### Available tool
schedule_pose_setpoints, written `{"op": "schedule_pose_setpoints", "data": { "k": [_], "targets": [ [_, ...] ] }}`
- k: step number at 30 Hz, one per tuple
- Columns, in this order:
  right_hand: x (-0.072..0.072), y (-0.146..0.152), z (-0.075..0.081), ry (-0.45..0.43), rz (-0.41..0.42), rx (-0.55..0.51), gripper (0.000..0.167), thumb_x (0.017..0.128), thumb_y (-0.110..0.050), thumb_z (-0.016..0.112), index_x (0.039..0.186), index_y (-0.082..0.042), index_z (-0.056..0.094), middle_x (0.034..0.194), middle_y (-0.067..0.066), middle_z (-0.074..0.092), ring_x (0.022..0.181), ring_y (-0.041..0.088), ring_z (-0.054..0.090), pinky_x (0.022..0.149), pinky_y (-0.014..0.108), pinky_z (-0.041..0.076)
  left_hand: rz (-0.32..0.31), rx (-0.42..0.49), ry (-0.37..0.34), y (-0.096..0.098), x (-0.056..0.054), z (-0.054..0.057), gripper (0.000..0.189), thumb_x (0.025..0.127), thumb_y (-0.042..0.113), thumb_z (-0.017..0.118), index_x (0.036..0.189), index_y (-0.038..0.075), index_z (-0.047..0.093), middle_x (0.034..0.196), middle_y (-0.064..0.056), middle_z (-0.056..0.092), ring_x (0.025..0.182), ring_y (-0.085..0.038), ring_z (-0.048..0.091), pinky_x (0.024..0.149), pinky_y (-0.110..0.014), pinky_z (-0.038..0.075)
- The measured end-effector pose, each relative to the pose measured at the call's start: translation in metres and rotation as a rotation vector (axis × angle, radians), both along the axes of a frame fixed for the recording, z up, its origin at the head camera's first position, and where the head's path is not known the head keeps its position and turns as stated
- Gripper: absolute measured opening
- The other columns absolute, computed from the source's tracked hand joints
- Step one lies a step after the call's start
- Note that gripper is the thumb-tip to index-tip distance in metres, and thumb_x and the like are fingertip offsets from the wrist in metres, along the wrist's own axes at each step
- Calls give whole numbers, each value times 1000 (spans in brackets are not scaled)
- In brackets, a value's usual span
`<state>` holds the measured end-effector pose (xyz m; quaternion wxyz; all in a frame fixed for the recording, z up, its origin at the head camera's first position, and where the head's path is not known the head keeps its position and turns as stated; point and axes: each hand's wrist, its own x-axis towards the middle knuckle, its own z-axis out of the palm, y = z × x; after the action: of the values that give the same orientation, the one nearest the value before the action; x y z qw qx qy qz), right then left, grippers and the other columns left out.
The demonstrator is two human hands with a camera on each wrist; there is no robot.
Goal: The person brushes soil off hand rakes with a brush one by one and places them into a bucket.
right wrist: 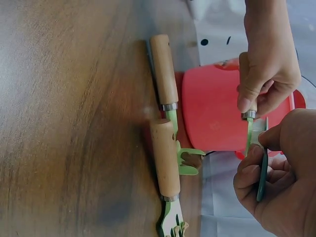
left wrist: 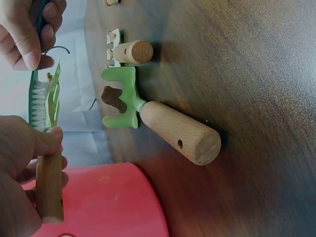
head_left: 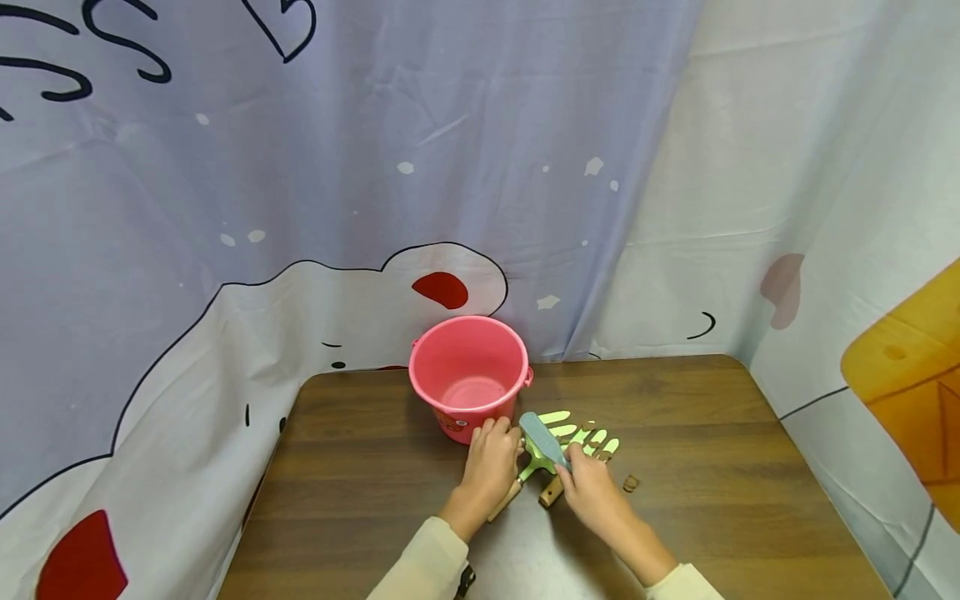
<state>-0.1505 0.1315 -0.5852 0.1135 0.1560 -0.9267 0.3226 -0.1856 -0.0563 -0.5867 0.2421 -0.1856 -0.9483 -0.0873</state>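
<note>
On a brown table (head_left: 360,483), a pink bucket (head_left: 471,358) stood beyond the left hand (head_left: 491,465), whose fingers curled round a wooden-handled tool (left wrist: 49,185). The right hand (head_left: 592,487) pinched a brush (head_left: 542,437), bristles (left wrist: 39,106) at the tool's green head (left wrist: 53,98). Hard strokes risked twisting it loose onto the forks (left wrist: 129,96) below, scattering brown clumps (left wrist: 113,98).

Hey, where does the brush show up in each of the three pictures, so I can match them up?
Head: the brush is in the lower half, right of centre, gripped by the right hand.
Left wrist: upper left, the brush beside the green-headed tool that the left hand holds.
Right wrist: lower right, the brush partly hidden by fingers.
Shared landmark: the pink bucket.
</note>
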Motion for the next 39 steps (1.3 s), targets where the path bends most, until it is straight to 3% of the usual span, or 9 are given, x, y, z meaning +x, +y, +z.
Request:
{"op": "schedule_pose_setpoints", "data": {
  "k": [10, 16, 20, 32, 39],
  "targets": [
    [-4, 15, 2, 48, -45, 45, 20, 93, -3, 71, 90, -4, 51, 66, 5, 58, 57, 16, 55, 46, 23, 40, -10, 21, 16, -3, 1, 0, 15, 82, 20, 81, 93, 13, 74, 86, 0, 61, 84, -22, 58, 69, -33, 40],
    [-7, 25, -1, 8, -92, 38, 16, 94, -4, 70, 94, -4, 54, 71, 10, 63, 61, 22, 60, 49, 34, 45, -18, 24, 37, -4, 2, 0, 13, 81, 18, 80, 92, 13, 75, 86, 0, 61, 83, -21, 57, 68, -32, 39],
    [-11, 32, -3, 34, -101, 38, 17, 93, -4, 70, 94, -3, 54, 69, 11, 62, 62, 26, 61, 51, 42, 47, -22, 24, 50, -5, 2, 0, 12, 82, 17, 80, 92, 13, 75, 85, 0, 61, 83, -21, 56, 68, -32, 39],
    [-18, 68, -2, 6, -166, 10, 12, 95, -3, 67, 94, 0, 56, 75, 17, 68, 72, 40, 68, 63, 55, 53, -20, 11, 28, -10, 4, 2, 18, 79, 24, 84, 90, 14, 74, 84, 1, 58, 83, -21, 55, 67, -31, 39],
    [-16, 64, 2, 22, -144, 9, 12, 94, -3, 69, 94, -1, 58, 76, 16, 69, 68, 31, 65, 59, 47, 52, -18, 3, 18, -11, 5, 1, 19, 79, 24, 85, 91, 14, 75, 85, 1, 59, 83, -21, 56, 68, -31, 40]
  ]
}}
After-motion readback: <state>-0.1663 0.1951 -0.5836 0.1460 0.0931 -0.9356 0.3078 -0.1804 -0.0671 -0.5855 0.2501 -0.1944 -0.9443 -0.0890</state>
